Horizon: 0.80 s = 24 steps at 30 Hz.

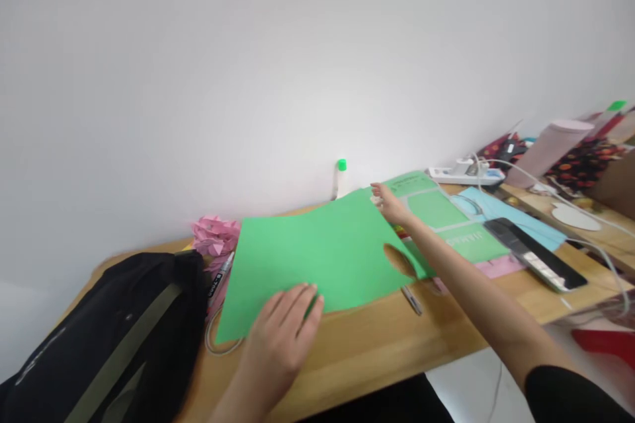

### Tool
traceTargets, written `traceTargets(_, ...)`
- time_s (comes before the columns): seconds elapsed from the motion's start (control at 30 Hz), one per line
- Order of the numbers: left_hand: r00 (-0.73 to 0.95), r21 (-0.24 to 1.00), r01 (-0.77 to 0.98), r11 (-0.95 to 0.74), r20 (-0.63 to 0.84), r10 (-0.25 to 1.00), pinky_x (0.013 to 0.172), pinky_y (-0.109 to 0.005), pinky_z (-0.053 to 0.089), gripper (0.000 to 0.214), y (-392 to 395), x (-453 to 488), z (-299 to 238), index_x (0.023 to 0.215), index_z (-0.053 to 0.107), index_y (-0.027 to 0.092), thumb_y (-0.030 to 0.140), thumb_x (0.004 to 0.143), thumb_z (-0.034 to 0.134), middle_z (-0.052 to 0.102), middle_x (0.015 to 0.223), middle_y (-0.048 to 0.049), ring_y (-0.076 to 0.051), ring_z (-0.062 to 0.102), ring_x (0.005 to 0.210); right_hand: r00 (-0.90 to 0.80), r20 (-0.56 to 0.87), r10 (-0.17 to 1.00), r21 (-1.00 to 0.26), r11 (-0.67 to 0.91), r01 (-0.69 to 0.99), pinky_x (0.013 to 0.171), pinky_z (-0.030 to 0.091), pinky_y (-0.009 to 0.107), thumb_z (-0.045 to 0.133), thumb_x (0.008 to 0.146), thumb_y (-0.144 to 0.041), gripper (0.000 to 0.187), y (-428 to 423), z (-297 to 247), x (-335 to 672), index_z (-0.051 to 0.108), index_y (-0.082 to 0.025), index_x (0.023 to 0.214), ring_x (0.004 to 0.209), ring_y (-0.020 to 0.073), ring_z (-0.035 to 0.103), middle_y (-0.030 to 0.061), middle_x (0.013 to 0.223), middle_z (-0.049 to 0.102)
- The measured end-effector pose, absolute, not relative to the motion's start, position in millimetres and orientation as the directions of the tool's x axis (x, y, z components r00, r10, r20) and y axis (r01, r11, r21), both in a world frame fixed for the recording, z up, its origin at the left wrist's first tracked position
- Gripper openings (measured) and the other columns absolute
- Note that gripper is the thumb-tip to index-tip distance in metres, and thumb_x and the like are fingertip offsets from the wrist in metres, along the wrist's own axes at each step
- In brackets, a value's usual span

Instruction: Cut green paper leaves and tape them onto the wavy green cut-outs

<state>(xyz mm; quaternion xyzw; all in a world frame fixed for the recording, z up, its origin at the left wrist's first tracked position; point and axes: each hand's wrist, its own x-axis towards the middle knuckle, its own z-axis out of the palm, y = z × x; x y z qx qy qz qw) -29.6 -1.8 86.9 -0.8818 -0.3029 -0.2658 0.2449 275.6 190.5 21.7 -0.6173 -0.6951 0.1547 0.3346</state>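
Seemingly I'm steadying the green sheet (pixel 317 244), lower centre; my left hand (pixel 282 334) rests fingers outspread, my right hand (pixel 389 203) curls at its far corner, grip unclear. Next calls for light pressure.

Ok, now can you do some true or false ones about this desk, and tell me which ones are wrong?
1. The left hand is on the plain green sheet. True.
2. The black bag lies to the right of the plain green sheet. False: the black bag is to its left.
3. The tube by the wall, behind the plain green sheet, has a green cap. True.
4. The right hand is down by the black bag. False: the right hand is at the far right corner of the plain green sheet.
5. The power strip is bright red. False: the power strip is white.
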Motion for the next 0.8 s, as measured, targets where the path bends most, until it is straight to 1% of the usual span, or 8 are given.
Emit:
traceTargets(0.13, 0.674, -0.182, 0.67, -0.72, 0.555, 0.487, 0.076, -0.033, 0.052, 0.037, -8, -19, 35, 0.093, 0.068, 0.016, 0.006, 0.092, 0.032, 0.073, 0.097, -0.0078, -0.02, 0.066, 0.091, 0.076, 0.24, 0.968, -0.531, 0.065, 0.845, 0.097, 0.043, 0.04, 0.057, 0.086, -0.025, 0.05, 193, 35, 282, 0.045, -0.008, 0.131, 0.123, 0.0264, 0.049, 0.0196, 0.133, 0.051)
traceTargets(0.2, 0.651, -0.1, 0.682, -0.725, 0.536, 0.538, 0.074, -0.033, 0.053, 0.037, -14, -20, 15, 0.09, 0.068, 0.017, 0.006, 0.091, 0.033, 0.073, 0.095, -0.0079, -0.02, 0.066, 0.089, 0.112, 0.207, 0.972, -0.473, 0.0, 0.881, 0.094, 0.043, 0.038, 0.049, 0.088, -0.026, 0.046, 180, 43, 284, 0.046, -0.007, 0.13, 0.118, 0.0264, 0.052, 0.0205, 0.129, 0.054)
traceTargets(0.33, 0.616, 0.061, 0.693, -0.719, 0.469, 0.633, 0.073, -0.035, 0.055, 0.029, -26, -22, -1, 0.091, 0.067, 0.017, 0.011, 0.091, 0.038, 0.072, 0.095, -0.0094, -0.021, 0.066, 0.088, 0.072, -0.032, 0.997, -0.344, -0.079, 0.936, 0.07, 0.045, 0.032, 0.049, 0.086, -0.027, 0.024, 124, 51, 288, 0.064, -0.015, 0.099, 0.081, 0.0237, 0.066, 0.0101, 0.086, 0.07)
traceTargets(0.47, 0.592, 0.218, 0.692, -0.688, 0.375, 0.713, 0.079, -0.041, 0.055, 0.022, -36, -18, 4, 0.1, 0.065, 0.016, 0.024, 0.092, 0.046, 0.069, 0.107, -0.0132, -0.025, 0.065, 0.097, 0.064, -0.279, 0.958, -0.201, -0.123, 0.972, 0.056, 0.037, 0.029, 0.056, 0.076, -0.02, 0.01, 61, 48, 284, 0.063, -0.019, 0.069, 0.069, 0.0247, 0.065, 0.0088, 0.07, 0.069)
traceTargets(0.53, 0.605, 0.241, 0.685, -0.687, 0.337, 0.721, 0.084, -0.046, 0.053, 0.029, -39, -14, 6, 0.113, 0.061, 0.014, 0.03, 0.091, 0.05, 0.065, 0.119, -0.0167, -0.029, 0.06, 0.109, 0.077, -0.349, 0.934, -0.155, -0.139, 0.978, 0.056, 0.036, 0.029, 0.055, 0.078, -0.022, 0.01, 39, 44, 277, 0.063, -0.018, 0.073, 0.071, 0.0263, 0.065, 0.0105, 0.072, 0.069)
traceTargets(0.63, 0.67, 0.24, 0.655, -0.717, 0.254, 0.697, 0.093, -0.049, 0.049, 0.048, -45, -6, 3, 0.126, 0.054, 0.012, 0.041, 0.088, 0.055, 0.056, 0.132, -0.0196, -0.032, 0.051, 0.123, 0.119, -0.342, 0.932, -0.085, -0.157, 0.984, 0.06, 0.037, 0.032, 0.05, 0.085, -0.028, 0.02, 21, 38, 264, 0.061, -0.015, 0.094, 0.084, 0.0292, 0.066, 0.0152, 0.089, 0.07)
traceTargets(0.7, 0.689, 0.249, 0.646, -0.722, 0.217, 0.691, 0.093, -0.047, 0.049, 0.047, -52, -1, -3, 0.123, 0.057, 0.012, 0.043, 0.088, 0.055, 0.057, 0.131, -0.0185, -0.031, 0.053, 0.121, 0.131, -0.302, 0.944, -0.062, -0.157, 0.986, 0.062, 0.038, 0.032, 0.048, 0.086, -0.027, 0.024, 15, 34, 255, 0.058, -0.014, 0.103, 0.089, 0.03, 0.066, 0.0157, 0.098, 0.069)
traceTargets(0.8, 0.661, 0.293, 0.633, -0.717, 0.278, 0.697, 0.088, -0.044, 0.05, 0.03, -69, 2, -13, 0.111, 0.064, 0.014, 0.032, 0.091, 0.051, 0.065, 0.12, -0.0161, -0.028, 0.059, 0.11, 0.144, -0.28, 0.949, -0.054, -0.166, 0.985, 0.06, 0.037, 0.032, 0.047, 0.084, -0.021, 0.023, 10, 32, 246, 0.058, -0.016, 0.103, 0.089, 0.0294, 0.065, 0.0136, 0.1, 0.069)
